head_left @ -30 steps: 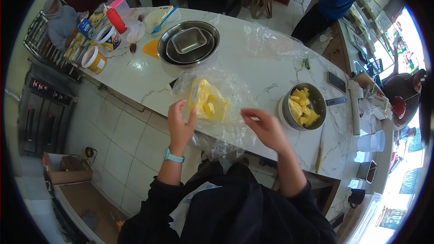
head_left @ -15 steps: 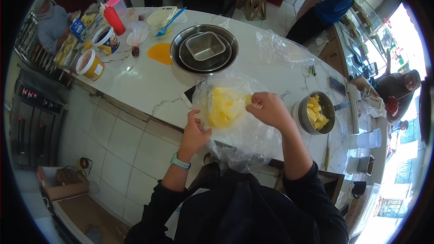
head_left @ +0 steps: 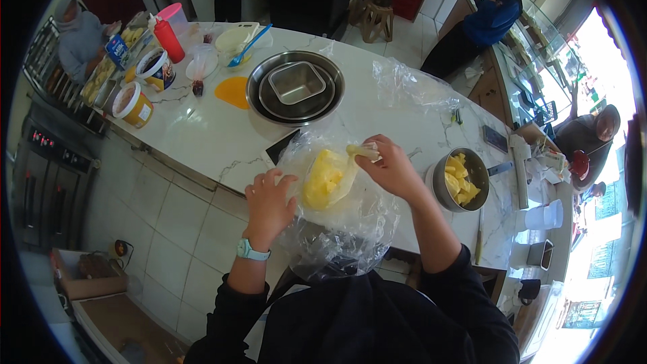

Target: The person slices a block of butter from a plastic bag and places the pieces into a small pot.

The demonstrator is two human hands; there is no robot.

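A soft yellow block (head_left: 318,187), like butter or margarine, lies in a clear plastic bag (head_left: 367,229) at the counter's near edge. My right hand (head_left: 389,167) pinches a yellow-smeared fold of the plastic and holds it up, just right of the block. To the block's left, my left hand (head_left: 271,203) is open with its fingers spread and nothing in it. On the right stands a saucepan (head_left: 480,174) with similar yellow chunks (head_left: 461,180) inside. It rests on a round white base.
Nested metal bowls (head_left: 256,94) with a square tin (head_left: 296,83) stand beyond the bag. A phone (head_left: 282,147) lies partly by the plastic. Tubs, a red squeeze bottle (head_left: 168,40) and a blue spatula (head_left: 251,46) are at the far left. Several people are around the counter.
My right hand has drawn the plastic fold up, slightly left. My left hand has moved left, away from the block, its fingers spreading. The view has shifted a little.
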